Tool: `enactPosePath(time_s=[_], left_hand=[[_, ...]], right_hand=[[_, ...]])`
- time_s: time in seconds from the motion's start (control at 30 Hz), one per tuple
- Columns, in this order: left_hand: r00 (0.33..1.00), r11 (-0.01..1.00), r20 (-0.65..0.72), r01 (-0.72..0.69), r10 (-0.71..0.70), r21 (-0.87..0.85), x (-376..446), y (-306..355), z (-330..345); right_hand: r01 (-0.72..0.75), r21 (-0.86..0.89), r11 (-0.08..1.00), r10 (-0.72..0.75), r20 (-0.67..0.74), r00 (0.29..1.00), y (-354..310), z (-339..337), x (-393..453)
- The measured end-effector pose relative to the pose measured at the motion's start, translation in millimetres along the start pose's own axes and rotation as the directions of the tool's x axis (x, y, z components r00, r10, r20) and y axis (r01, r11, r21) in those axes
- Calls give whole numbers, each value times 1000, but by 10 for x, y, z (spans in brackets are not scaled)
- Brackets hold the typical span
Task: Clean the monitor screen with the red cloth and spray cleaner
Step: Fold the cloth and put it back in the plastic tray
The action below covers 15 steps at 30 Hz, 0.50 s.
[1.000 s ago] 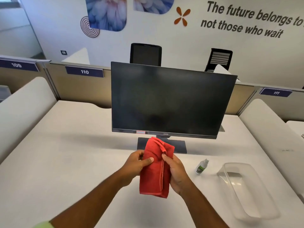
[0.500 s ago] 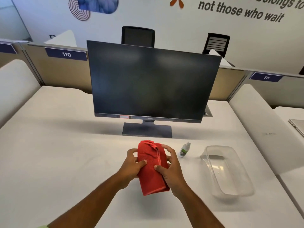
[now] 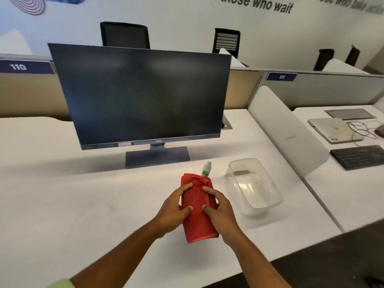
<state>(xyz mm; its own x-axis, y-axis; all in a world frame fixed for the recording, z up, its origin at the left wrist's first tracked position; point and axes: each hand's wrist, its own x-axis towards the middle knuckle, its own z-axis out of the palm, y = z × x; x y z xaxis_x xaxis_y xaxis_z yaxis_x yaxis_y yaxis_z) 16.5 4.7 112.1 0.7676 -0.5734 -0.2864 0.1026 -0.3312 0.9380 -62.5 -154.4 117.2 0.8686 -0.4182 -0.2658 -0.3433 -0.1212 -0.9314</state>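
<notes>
The folded red cloth (image 3: 196, 202) is held between both hands over the white desk, in front of the monitor's stand. My left hand (image 3: 173, 210) grips its left edge and my right hand (image 3: 221, 213) grips its right edge. The dark monitor screen (image 3: 143, 94) stands upright behind, switched off. A small white spray cleaner bottle (image 3: 206, 169) with a green label stands on the desk just beyond the cloth's top, partly hidden by it.
A clear plastic tub (image 3: 254, 183) sits on the desk to the right of my hands. A white divider (image 3: 286, 129) separates the neighbouring desk, which holds a laptop (image 3: 334, 129), cables and a black keyboard (image 3: 359, 156). Office chairs stand behind the partition.
The view has turned right and down, so the monitor sits further left and up. My hands have lowered the cloth and shifted their grip to its two sides.
</notes>
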Motion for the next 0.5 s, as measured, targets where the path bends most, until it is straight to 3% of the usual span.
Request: enactPosePath(time_s=[0.23,0.5], left_hand=[[991,989,51,-131,127,69,95,245,453],[997,997,0,-83,83,-2,495,581,864]], right_hand=[[9,41,999,-7,-35,999,25,-573,-44],[-14,184,983,8,33,999,27,-1234,405]])
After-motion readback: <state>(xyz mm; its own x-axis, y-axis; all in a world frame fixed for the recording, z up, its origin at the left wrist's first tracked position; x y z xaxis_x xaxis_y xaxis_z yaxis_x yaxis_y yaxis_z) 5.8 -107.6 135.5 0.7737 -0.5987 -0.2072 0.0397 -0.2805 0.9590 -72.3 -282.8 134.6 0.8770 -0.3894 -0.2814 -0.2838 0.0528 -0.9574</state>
